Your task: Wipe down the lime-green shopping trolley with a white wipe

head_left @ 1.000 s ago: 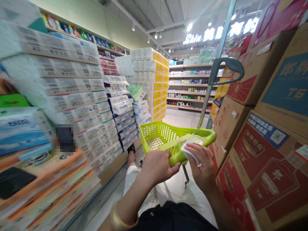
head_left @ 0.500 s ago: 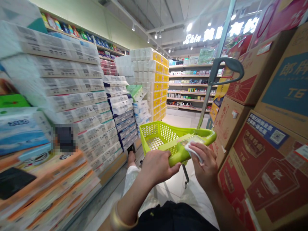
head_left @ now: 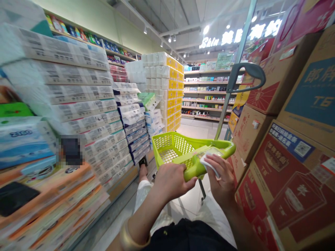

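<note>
My left hand (head_left: 171,182) grips the lime-green handle (head_left: 195,166) of a plastic mesh shopping trolley basket (head_left: 170,148). My right hand (head_left: 222,177) pinches a white tissue (head_left: 208,164) against a transparent panel (head_left: 210,151) set in that handle. The basket's inside shows no goods. A gold bangle (head_left: 133,237) circles my left wrist.
Stacks of wrapped toilet paper (head_left: 86,94) rise close on the left, and printed cardboard cartons (head_left: 288,181) wall the right. A tall trolley pole with a grey grip (head_left: 246,71) stands ahead. The tiled aisle leads to stocked shelves (head_left: 206,94).
My right hand and the tissue have shifted slightly across the transparent panel. My left hand and the basket stay in nearly the same place.
</note>
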`<action>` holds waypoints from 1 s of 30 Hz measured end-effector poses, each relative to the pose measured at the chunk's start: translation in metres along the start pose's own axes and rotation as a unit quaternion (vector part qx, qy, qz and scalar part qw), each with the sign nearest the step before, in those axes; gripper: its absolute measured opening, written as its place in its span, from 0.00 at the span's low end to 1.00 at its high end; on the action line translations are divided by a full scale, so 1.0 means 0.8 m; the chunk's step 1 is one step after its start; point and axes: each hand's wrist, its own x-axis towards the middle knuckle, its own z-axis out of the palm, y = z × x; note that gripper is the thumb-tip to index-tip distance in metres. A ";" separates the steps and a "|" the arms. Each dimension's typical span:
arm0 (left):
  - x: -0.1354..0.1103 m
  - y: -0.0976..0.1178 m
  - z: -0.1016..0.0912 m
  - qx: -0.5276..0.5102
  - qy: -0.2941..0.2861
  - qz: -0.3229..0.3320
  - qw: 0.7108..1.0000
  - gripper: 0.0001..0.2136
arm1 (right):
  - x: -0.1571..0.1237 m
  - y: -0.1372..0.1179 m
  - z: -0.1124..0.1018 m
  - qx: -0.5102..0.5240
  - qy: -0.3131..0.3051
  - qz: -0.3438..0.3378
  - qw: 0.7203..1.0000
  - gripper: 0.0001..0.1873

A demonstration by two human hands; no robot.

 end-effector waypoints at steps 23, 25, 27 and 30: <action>0.002 -0.002 0.004 0.010 0.016 0.009 1.000 0.25 | 0.012 0.032 -0.003 0.004 0.041 0.060 0.997 0.10; 0.002 -0.002 0.004 0.009 0.017 0.009 1.000 0.25 | 0.011 0.031 -0.002 0.012 0.044 0.066 0.997 0.10; 0.001 -0.003 0.004 0.007 0.017 0.011 1.000 0.25 | 0.009 0.024 -0.001 0.007 0.032 0.042 0.999 0.10; 0.000 -0.004 0.004 0.005 0.019 0.012 1.000 0.25 | 0.009 0.021 0.000 -0.011 0.017 0.016 1.000 0.11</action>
